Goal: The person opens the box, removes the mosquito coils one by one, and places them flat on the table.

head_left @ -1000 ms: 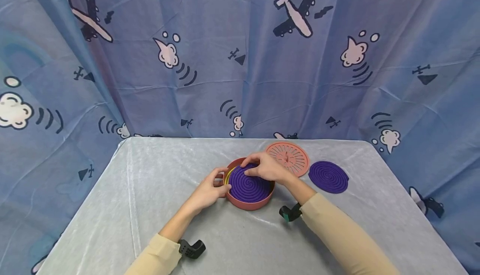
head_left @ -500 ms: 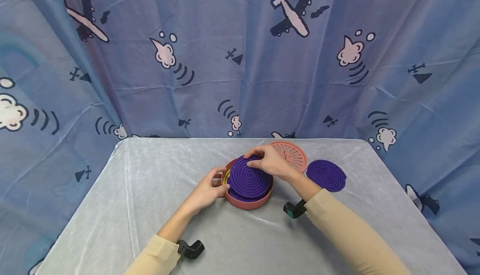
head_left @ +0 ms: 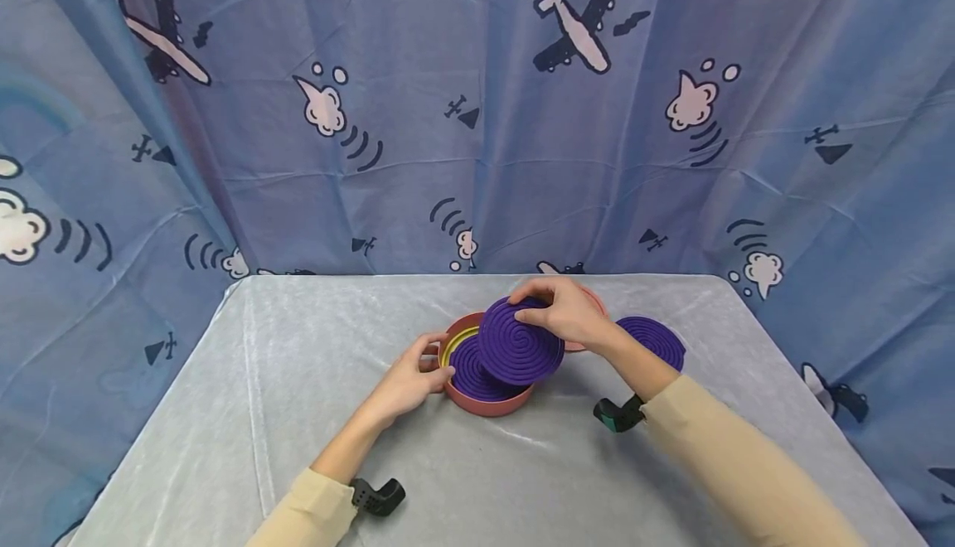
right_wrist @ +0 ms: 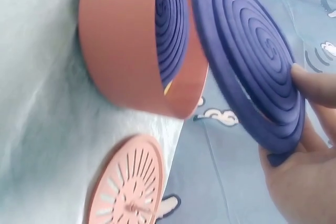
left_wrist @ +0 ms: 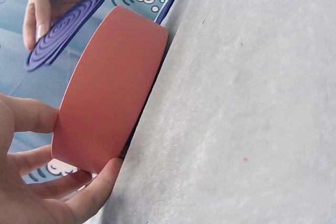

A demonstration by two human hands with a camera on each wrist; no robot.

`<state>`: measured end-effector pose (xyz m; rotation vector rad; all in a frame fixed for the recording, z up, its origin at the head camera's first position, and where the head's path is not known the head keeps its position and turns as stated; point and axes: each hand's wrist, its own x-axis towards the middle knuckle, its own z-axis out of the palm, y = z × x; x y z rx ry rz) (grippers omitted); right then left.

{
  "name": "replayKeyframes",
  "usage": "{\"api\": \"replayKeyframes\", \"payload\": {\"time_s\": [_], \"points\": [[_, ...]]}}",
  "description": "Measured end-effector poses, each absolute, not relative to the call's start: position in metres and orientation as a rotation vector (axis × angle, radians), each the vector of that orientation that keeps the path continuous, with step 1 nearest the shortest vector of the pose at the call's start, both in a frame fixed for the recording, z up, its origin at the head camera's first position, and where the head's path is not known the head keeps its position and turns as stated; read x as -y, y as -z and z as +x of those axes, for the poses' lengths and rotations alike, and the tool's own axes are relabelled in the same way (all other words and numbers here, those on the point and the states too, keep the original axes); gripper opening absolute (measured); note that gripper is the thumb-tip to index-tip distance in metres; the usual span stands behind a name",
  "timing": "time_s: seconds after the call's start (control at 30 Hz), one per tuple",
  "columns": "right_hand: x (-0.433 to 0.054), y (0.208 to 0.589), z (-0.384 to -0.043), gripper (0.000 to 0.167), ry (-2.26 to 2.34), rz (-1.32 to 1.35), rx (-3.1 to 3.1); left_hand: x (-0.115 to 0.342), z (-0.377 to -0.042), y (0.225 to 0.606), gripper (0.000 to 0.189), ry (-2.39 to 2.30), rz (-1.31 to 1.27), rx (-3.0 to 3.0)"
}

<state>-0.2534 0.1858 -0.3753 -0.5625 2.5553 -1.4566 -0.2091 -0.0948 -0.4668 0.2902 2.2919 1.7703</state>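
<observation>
My right hand (head_left: 569, 315) pinches a purple mosquito coil (head_left: 521, 346) by its far edge, thumb on its upper face. The coil is tilted and raised over the right side of a round coral box (head_left: 488, 408). Inside the box lies another purple coil (right_wrist: 170, 24), partly hidden in the head view by the lifted one. A yellow ring (head_left: 457, 346) shows along the box's inner left wall. My left hand (head_left: 409, 378) grips the box's left side, its thumb and fingers spread around the outer wall (left_wrist: 113, 93).
A slotted coral lid (right_wrist: 128, 184) lies flat behind and right of the box, mostly covered by my right hand in the head view. Farther right, a purple coil (head_left: 658, 338) rests on the white-covered table (head_left: 477, 481). A blue patterned curtain (head_left: 418, 116) hangs behind.
The right hand has lifted a coil up out of the box and carried it rightward, baring the coil beneath. The left hand stays on the box.
</observation>
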Motion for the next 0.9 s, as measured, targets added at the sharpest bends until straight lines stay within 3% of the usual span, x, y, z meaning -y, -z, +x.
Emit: {"api": "replayKeyframes", "payload": {"time_s": [0.23, 0.9], "points": [[-0.215, 0.374, -0.249, 0.02, 1.497, -0.603, -2.555, 0.096, -0.209, 0.466, 0.053, -1.768, 0.295, -2.3], [-0.311, 0.37, -0.222, 0.029, 1.333, -0.318, -2.79, 0.096, -0.209, 0.468, 0.053, -1.764, 0.316, -2.294]]}}
